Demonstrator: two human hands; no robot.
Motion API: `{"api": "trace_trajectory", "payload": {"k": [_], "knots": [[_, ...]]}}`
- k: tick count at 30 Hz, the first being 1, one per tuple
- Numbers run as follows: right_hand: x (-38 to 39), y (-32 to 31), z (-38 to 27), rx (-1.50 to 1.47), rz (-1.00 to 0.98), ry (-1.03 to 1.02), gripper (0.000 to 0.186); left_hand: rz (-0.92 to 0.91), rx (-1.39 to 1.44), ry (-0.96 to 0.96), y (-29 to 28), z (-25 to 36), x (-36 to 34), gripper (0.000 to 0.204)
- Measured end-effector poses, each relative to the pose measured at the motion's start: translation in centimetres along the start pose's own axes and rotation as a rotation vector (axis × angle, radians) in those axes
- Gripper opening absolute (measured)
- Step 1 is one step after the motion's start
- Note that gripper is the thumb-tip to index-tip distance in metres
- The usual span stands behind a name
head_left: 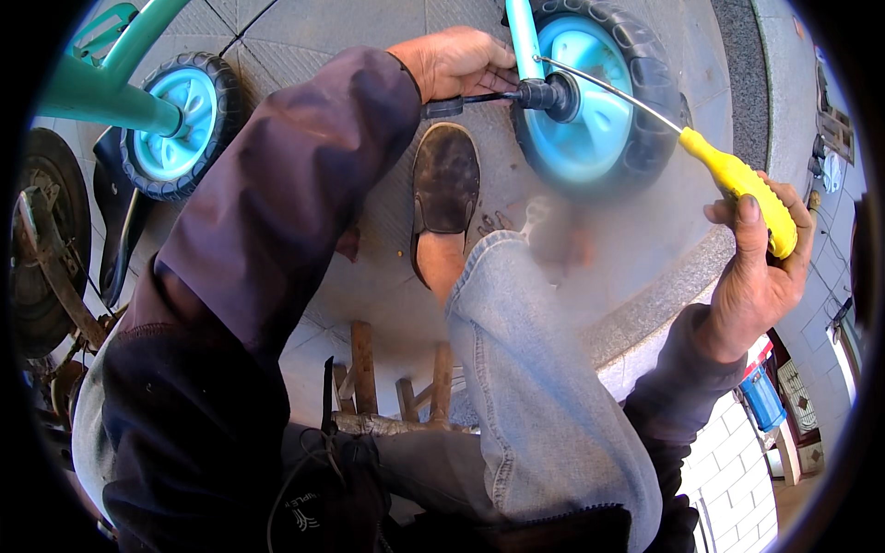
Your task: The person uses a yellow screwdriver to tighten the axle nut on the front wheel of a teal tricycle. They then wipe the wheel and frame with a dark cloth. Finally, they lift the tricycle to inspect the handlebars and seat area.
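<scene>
My right hand (761, 267) grips the yellow handle of a screwdriver (737, 180). Its long metal shaft slants up to the left, and the tip meets the light teal tube (525, 41) beside the front wheel (590, 101). That wheel has a bright blue hub and a chunky black tyre. On the other side of the tube is my left hand (461, 64), fingers bent and drawn together; what they pinch, if anything, is hidden. Just under those fingers a black crank with a pedal (442, 108) runs out from the wheel's hub.
A second blue-hubbed wheel (180, 124) and a thick teal frame (111, 101) are at upper left, with an old dark wheel (46, 240) nearer. My shoe (446, 180) is on the paving below the pedal. Wooden stool legs (362, 369) show below. A stone kerb (664, 286) runs along the right.
</scene>
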State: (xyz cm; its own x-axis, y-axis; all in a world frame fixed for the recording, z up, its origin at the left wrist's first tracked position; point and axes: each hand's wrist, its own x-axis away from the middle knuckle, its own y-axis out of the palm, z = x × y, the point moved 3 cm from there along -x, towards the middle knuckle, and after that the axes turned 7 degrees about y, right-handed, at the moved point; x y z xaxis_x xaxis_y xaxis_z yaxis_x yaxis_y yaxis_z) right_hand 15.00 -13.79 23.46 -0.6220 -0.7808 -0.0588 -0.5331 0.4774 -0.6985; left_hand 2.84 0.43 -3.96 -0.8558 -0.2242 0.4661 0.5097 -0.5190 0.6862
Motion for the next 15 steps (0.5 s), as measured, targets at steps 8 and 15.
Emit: {"api": "trace_trajectory", "payload": {"k": [8, 15], "knots": [[0.00, -0.13, 0.05, 0.008, -0.004, -0.004, 0.033, 0.003, -0.004, 0.001, -0.04, -0.11, -0.09, 0.027], [0.03, 0.00, -0.09, 0.008, 0.004, -0.012, 0.031, 0.007, 0.008, 0.004, -0.24, -0.42, -0.31, 0.027]]}}
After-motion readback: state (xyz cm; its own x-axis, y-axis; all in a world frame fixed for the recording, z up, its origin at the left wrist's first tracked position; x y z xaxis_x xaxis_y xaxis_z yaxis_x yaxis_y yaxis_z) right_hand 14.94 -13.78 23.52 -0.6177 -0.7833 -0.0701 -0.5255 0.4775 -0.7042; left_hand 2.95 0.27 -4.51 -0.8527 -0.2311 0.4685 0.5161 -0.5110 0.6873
